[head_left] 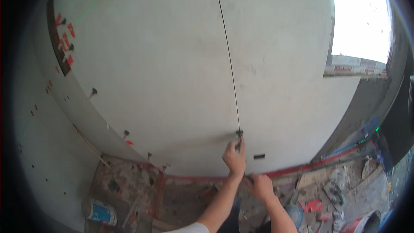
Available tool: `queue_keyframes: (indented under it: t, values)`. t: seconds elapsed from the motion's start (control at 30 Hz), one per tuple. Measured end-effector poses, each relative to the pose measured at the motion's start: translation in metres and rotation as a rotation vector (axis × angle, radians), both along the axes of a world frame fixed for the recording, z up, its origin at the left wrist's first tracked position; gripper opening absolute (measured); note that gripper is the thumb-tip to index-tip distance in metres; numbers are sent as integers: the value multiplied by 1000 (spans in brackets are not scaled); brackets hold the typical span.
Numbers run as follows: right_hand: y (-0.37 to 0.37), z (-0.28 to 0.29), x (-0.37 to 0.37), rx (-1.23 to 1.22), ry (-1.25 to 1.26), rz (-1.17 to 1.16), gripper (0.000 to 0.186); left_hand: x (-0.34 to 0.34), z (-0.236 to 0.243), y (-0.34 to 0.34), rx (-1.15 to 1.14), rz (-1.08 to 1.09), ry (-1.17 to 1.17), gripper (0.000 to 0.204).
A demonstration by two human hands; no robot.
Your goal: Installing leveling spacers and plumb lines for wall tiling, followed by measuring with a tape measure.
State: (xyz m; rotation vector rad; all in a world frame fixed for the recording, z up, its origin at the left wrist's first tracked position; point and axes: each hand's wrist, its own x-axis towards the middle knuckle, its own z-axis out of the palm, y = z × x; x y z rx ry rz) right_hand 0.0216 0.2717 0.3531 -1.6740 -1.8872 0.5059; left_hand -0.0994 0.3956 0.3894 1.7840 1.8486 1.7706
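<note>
Two large pale wall tiles (172, 73) meet at a thin dark vertical joint. My left hand (235, 159) reaches up to the lower part of that joint. Its fingers close round a small dark-topped tile levelling clip (239, 133) set in the joint. Lower and to the right, my right hand (261, 186) is curled near the foot of the wall, below a small dark rectangular cutout (259, 156). Whatever its fingers hold, if anything, is hidden.
More dark-headed clips (94, 91) and red wedges (71, 29) line the left tile edge. A bright window (362, 17) is at upper right. Debris and red scraps (312, 206) litter the floor. A blue-and-white bucket (101, 213) stands lower left, another bucket (364, 223) lower right.
</note>
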Motion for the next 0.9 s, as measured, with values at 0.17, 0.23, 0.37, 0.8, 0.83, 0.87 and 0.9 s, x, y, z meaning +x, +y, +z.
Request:
queue_keyframes:
  t: [0.17, 0.23, 0.37, 0.8, 0.83, 0.87, 0.9]
  values:
    - [-1, -6, 4, -46, -10, 12, 32, 21, 8, -11, -38, -97, -469, 29]
    - [-3, -12, 10, -36, -9, -5, 31, 22, 13, -15, -121, -84, -458, 34]
    - [10, 18, 5, 21, 57, -27, 28, -2, 21, 4, -182, 67, -121, 47]
    - [151, 79, -27, -285, 1092, -104, 43, -19, 32, 8, -236, -43, 146, 30]
    - [158, 75, -27, -410, 1132, -98, 46, -16, 31, 4, -233, -47, 138, 30]
    - [163, 71, -29, -409, 1123, -90, 46, -15, 29, 0, -273, -34, 127, 27]
    - [168, 67, -28, -382, 1069, -111, 47, -13, 28, -1, -313, -25, 115, 25]
